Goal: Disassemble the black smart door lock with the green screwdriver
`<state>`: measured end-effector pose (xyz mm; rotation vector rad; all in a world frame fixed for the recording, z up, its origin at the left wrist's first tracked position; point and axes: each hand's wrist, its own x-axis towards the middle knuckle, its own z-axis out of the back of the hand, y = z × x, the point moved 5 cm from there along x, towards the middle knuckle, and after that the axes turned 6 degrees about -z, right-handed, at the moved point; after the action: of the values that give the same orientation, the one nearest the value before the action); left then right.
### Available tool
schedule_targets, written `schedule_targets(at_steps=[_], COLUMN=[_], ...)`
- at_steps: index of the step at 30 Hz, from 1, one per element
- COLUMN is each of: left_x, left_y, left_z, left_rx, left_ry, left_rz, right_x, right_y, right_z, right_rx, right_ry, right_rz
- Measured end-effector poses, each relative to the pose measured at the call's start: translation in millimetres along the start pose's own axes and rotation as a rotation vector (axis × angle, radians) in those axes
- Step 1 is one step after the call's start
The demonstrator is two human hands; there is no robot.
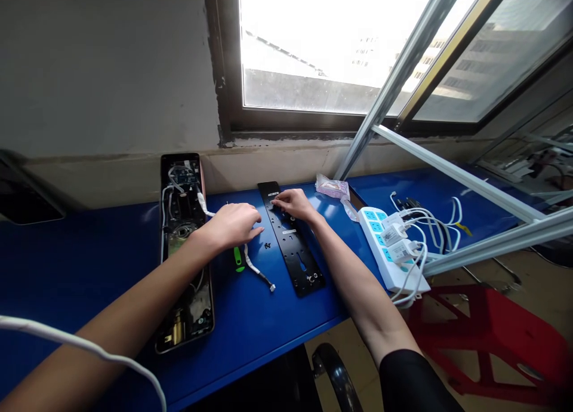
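Note:
My left hand (237, 224) hovers above the blue table, fingers loosely curved and thumb apart, with nothing visible in it. Beneath it lie a green-handled tool (239, 260) and a white cable (255, 267) with a connector at its near end. My right hand (293, 203) pinches at the upper part of a long black metal plate (290, 245); whatever is between the fingertips is too small to make out. Several small dark screws (267, 245) lie left of the plate. Beyond my left forearm stands an opened lock-like housing (185, 221) with circuit board and wires exposed.
A white power strip (389, 257) with chargers and tangled cables sits at the right. Behind it are a plastic packet (332, 186) and a metal frame (394, 71). A white cable (89, 349) crosses the lower left. A red stool (487, 340) stands below the table's right side.

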<state>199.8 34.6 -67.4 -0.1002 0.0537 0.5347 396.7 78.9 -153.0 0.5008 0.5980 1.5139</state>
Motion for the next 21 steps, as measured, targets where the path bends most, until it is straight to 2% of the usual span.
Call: schedule_targets(at_steps=[7, 11, 14, 21], left_x=[-12, -38, -64, -123], left_y=[1, 15, 27, 51], left_z=[15.3, 27.9, 35.7, 57.4], left_rx=[-0.012, -0.097, -0.157, -0.335], left_ry=[-0.034, -0.170, -0.297, -0.548], left_rz=[-0.007, -0.016, -0.042, -0.007], right_x=[-7, -9, -9, -16], right_y=[16, 37, 68, 177], right_z=[17, 25, 25, -2], right_rx=[-0.124, -0.167, -0.162, -0.099], right_ry=[-0.065, -0.178, -0.233, -0.121], right_rz=[-0.015, 0.029, 0.103, 0.420])
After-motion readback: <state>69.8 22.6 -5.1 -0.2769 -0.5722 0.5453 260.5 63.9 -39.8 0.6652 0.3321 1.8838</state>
